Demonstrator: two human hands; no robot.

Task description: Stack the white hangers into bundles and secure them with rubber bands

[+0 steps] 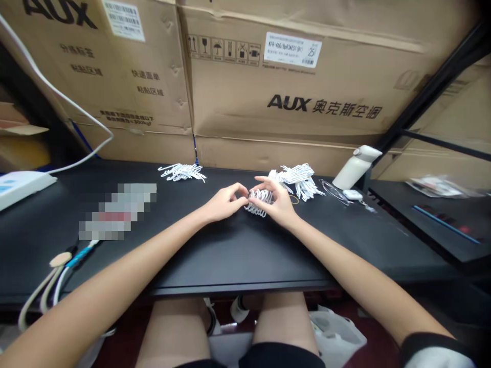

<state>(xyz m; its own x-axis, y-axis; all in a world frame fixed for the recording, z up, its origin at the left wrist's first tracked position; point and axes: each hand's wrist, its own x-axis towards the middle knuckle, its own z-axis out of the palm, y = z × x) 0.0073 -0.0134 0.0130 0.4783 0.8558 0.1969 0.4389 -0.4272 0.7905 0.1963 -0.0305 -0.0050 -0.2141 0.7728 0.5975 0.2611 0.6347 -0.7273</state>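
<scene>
A bundle of white hooks (pixel 258 209) is held just above the black table, its curled ends facing me. My right hand (pixel 282 205) is closed around the bundle from the right, thumb below and fingers above. From the left, my left hand (pixel 227 203) pinches at the bundle's near-left edge with thumb and fingertips. Behind my right hand lies a larger pile of white hooks (pixel 301 179). A smaller pile of white hooks (pixel 183 172) rests farther left, near the cardboard. A thin yellow rubber band (pixel 294 199) shows beside my right hand, partly hidden by it.
Large cardboard boxes (pixel 245 102) wall off the back of the black table (pixel 238 260). At the right, a white bottle (pixel 355 168) leans near a small white case (pixel 352 194). A pixelated item (pixel 118 212) with a cable (pixel 80 255) and a white device (pixel 25 186) lie left.
</scene>
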